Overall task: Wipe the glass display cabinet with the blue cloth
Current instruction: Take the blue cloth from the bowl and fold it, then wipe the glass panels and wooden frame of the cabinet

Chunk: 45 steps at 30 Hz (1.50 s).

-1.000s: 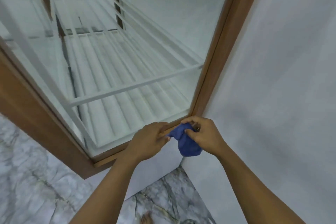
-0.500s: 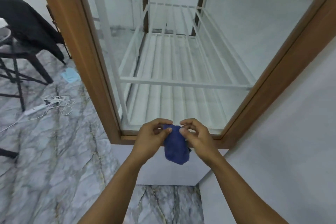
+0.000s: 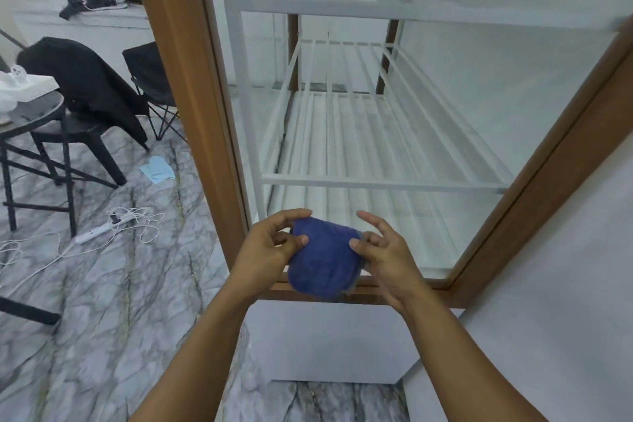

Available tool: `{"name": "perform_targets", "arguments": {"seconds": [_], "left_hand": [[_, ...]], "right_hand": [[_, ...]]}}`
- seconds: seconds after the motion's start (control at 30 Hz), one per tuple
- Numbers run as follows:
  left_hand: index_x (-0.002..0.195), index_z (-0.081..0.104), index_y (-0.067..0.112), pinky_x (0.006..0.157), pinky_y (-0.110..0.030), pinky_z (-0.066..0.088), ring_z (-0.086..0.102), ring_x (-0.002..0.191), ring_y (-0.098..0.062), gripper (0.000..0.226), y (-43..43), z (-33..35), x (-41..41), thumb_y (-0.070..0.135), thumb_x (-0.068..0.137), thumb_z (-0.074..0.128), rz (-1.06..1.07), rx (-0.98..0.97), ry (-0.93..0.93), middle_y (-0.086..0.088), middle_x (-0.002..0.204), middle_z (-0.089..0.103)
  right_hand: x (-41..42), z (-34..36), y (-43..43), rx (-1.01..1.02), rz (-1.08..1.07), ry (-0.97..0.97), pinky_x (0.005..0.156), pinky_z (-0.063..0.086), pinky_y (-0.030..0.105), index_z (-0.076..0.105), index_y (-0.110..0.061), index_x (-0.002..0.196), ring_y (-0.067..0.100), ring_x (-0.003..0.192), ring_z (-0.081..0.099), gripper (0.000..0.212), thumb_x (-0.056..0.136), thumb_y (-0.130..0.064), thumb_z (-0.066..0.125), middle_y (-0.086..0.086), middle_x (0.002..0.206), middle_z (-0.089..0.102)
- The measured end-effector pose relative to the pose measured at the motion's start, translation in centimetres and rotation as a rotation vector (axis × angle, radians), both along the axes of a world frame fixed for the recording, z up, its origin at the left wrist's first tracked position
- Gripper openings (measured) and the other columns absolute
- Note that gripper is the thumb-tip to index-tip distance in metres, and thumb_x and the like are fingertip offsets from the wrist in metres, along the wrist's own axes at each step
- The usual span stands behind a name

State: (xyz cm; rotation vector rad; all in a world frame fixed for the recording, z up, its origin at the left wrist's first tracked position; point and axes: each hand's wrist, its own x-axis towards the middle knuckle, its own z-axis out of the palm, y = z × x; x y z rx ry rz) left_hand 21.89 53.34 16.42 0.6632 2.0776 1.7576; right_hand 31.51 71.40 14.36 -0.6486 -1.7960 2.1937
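Spread wider than before, the blue cloth hung before the glass display cabinet's bottom rail, open floor leftward. The left hand gripped it with curled fingers; the right hand pinched its edge, forefinger raised.

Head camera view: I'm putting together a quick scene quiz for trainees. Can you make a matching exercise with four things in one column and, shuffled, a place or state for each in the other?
Things
1. blue cloth
2. black jacket
3. white power strip
4. white slatted shelf

Places or states
A. lying on the marble floor with its cables
B. inside the cabinet, behind the glass
C. held between the left hand and right hand
D. draped over a chair

Pairs: 1-C, 2-D, 3-A, 4-B
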Motion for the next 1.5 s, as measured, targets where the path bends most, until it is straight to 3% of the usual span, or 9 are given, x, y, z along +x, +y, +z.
{"name": "perform_targets", "arguments": {"seconds": [0.13, 0.3, 0.4, 0.53, 0.77, 1.0, 1.2, 1.4, 1.5], "left_hand": [[0.117, 0.066, 0.03, 0.087, -0.032, 0.061, 0.072, 0.092, -0.015, 0.04, -0.7, 1.2, -0.7, 0.007, 0.085, 0.074, 0.007, -0.042, 0.051, 0.003, 0.105, 0.074], [0.109, 0.069, 0.031, 0.086, -0.03, 0.06, 0.071, 0.09, -0.014, 0.04, -0.9, 3.7, -0.9, 0.006, 0.079, 0.079, 0.064, -0.048, 0.248, 0.003, 0.098, 0.074], [0.101, 0.07, 0.032, 0.079, -0.015, 0.057, 0.066, 0.086, -0.002, 0.034, -0.3, 6.1, -1.4, 0.007, 0.081, 0.079, 0.126, -0.09, 0.485, 0.011, 0.095, 0.068], [0.094, 0.075, 0.023, 0.068, -0.002, 0.046, 0.056, 0.085, 0.013, 0.018, 0.3, 10.5, -3.0, 0.008, 0.084, 0.075, 0.198, -0.115, 0.695, 0.014, 0.09, 0.056], [0.105, 0.069, 0.032, 0.079, -0.037, 0.056, 0.064, 0.076, -0.011, 0.017, 0.2, 19.2, -5.1, 0.025, 0.09, 0.07, 0.312, -0.171, 0.933, 0.016, 0.082, 0.068], [0.101, 0.054, 0.03, 0.07, -0.041, 0.055, 0.059, 0.063, -0.013, 0.022, 0.2, 25.1, -7.1, 0.029, 0.089, 0.072, 0.417, -0.056, 1.149, 0.025, 0.074, 0.061], [0.095, 0.065, 0.025, 0.059, -0.032, 0.049, 0.056, 0.075, -0.016, 0.007, 0.6, 27.8, -9.4, 0.026, 0.089, 0.07, 0.523, -0.002, 1.494, 0.008, 0.086, 0.066], [0.098, 0.071, 0.022, 0.064, -0.028, 0.038, 0.049, 0.083, -0.019, 0.016, 1.3, 29.1, -10.8, 0.032, 0.086, 0.074, 0.671, 0.025, 1.645, -0.002, 0.094, 0.056], [0.094, 0.073, 0.026, 0.075, -0.035, 0.034, 0.042, 0.09, -0.019, 0.012, 1.3, 29.0, -11.5, 0.034, 0.086, 0.074, 0.713, 0.041, 1.687, -0.003, 0.104, 0.053]], "right_hand": [[0.7, 3.0, 0.3, 0.303, 0.002, 0.05, 0.069, 0.057, 0.016, 0.065, -0.031, 0.117, 0.005, 0.091, 0.072, 0.042, 0.088, -0.002, 0.072, -0.004, 0.104, 0.071], [0.9, 6.7, 0.8, 0.531, 0.034, 0.087, 0.087, 0.058, 0.019, 0.07, -0.03, 0.106, 0.003, 0.093, 0.071, 0.037, 0.088, 0.002, 0.071, -0.006, 0.102, 0.075], [0.2, 9.4, 0.9, 0.817, -0.02, 0.079, 0.077, 0.049, 0.008, 0.071, -0.03, 0.099, -0.001, 0.088, 0.064, 0.024, 0.092, -0.007, 0.069, -0.011, 0.098, 0.069], [-1.3, 13.4, 1.3, 1.076, -0.112, 0.153, 0.075, 0.042, 0.012, 0.07, -0.025, 0.097, 0.002, 0.089, 0.057, 0.01, 0.093, -0.017, 0.067, -0.009, 0.101, 0.055], [-3.6, 21.6, 1.6, 1.183, -0.229, 0.347, 0.076, 0.051, 0.028, 0.069, -0.028, 0.093, 0.008, 0.076, 0.061, 0.014, 0.085, -0.019, 0.075, -0.016, 0.076, 0.064], [-6.2, 27.5, 1.4, 1.377, -0.419, 0.595, 0.072, 0.056, 0.041, 0.058, -0.03, 0.093, 0.013, 0.075, 0.058, 0.023, 0.085, -0.021, 0.078, -0.022, 0.076, 0.058], [-8.9, 30.1, 2.5, 1.712, -0.644, 0.927, 0.066, 0.053, 0.041, 0.069, -0.009, 0.088, 0.025, 0.077, 0.058, 0.007, 0.084, -0.008, 0.074, 0.006, 0.084, 0.069], [-10.5, 30.6, 1.4, 2.034, -1.018, 0.912, 0.066, 0.035, 0.037, 0.072, -0.007, 0.082, 0.027, 0.075, 0.051, 0.012, 0.09, -0.004, 0.064, 0.011, 0.081, 0.063], [-11.5, 28.9, -0.2, 2.101, -1.029, 0.804, 0.077, 0.048, 0.04, 0.075, -0.004, 0.098, 0.034, 0.083, 0.066, 0.012, 0.092, -0.007, 0.066, 0.016, 0.093, 0.072]]}}
